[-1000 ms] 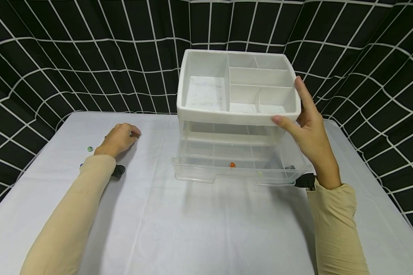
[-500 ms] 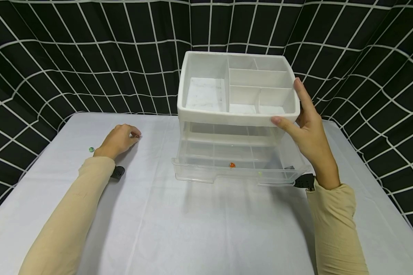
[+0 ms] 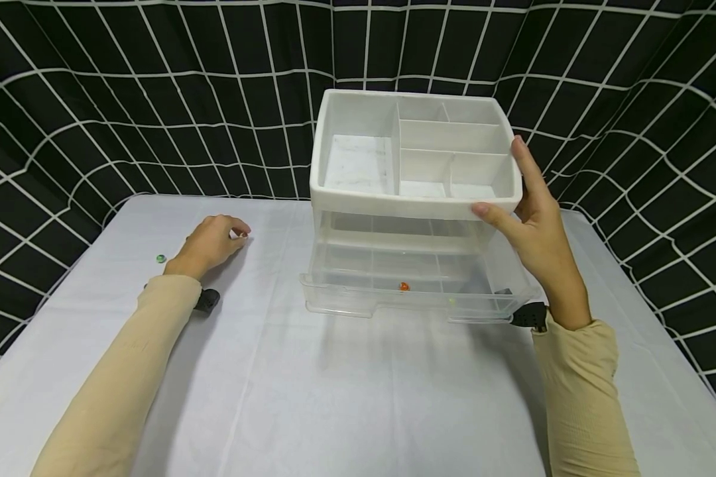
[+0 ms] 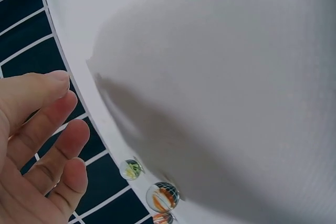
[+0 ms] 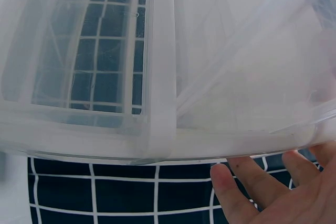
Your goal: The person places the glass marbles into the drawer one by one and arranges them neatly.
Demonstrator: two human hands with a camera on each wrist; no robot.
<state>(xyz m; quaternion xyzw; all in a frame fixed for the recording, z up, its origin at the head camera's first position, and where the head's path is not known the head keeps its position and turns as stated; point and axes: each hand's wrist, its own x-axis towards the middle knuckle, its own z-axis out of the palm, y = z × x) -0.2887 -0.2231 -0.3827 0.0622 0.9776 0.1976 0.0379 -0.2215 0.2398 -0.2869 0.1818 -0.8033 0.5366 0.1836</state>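
Note:
In the head view my left hand (image 3: 207,244) is low over the left of the table, thumb and forefinger pinching a small reddish marble (image 3: 242,234), mostly hidden by the fingertips. A green marble (image 3: 161,258) lies left of that wrist. My right hand (image 3: 537,228) grips the right front corner of a white drawer organizer (image 3: 414,207), thumb on the front rim and fingers along the side. Its clear drawer (image 3: 340,297) is pulled out, holding an orange marble (image 3: 404,286) and a small yellow-green spot. The right wrist view shows the fingers (image 5: 226,182) by the organizer's edge.
In the left wrist view a green-swirled marble (image 4: 130,169) and an orange-swirled marble (image 4: 163,197) lie on the table, another partly cut off below them. The organizer's top has several compartments. White cloth (image 3: 322,411) covers the table; a black grid-patterned curtain (image 3: 185,99) surrounds it.
The left hand has shifted very slightly right, its fingertips lifting a little so the reddish marble shows more. The right hand, organizer and drawer stay put.

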